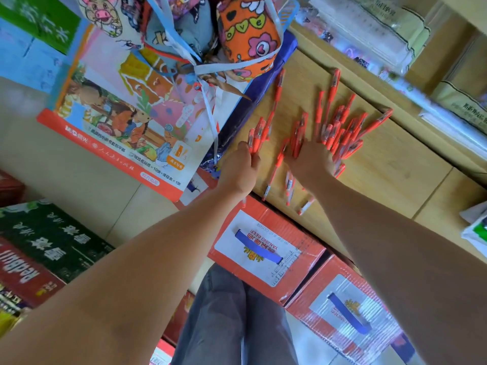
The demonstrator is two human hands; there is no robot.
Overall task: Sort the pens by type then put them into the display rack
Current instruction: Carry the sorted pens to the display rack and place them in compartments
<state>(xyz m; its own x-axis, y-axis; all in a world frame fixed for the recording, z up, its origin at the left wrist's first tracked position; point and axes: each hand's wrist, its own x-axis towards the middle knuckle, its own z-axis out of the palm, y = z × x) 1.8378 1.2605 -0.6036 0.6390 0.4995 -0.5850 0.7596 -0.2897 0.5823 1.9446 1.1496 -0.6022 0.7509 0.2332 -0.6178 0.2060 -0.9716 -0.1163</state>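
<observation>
— So, where are the red pens (342, 127)?
— Mostly in a loose fan on the wooden counter (395, 167), not far from its near edge. They bunch together at one end and spread apart toward the far side.
— And the left hand (241, 168)?
— It is curled round a small bundle (257, 135) of the same red pens, just beside the counter's left edge. A dark blue sheet (263, 85) lies along that edge. The pens stick out beyond the fist.
— The right hand (312, 160)?
— It lies back up on the bunched end of the fan. Its fingers are lost among the pens, so I cannot tell whether it grips any or only presses on them.
— Any strays?
— A few loose pens (290, 184) lie between the two wrists, close to the near edge, some with white labels on the barrel. One single pen (279, 84) reaches out alongside the blue sheet, and another (334, 83) points toward the far side.
— What is around the counter?
— Against its near edge stand red cartons (253, 214) with blue strap handles. To the left is a bright picture poster (118, 114), with printed cloth bags (247, 30) bunched beyond it. Grey trouser legs (232, 312) show at the bottom.
</observation>
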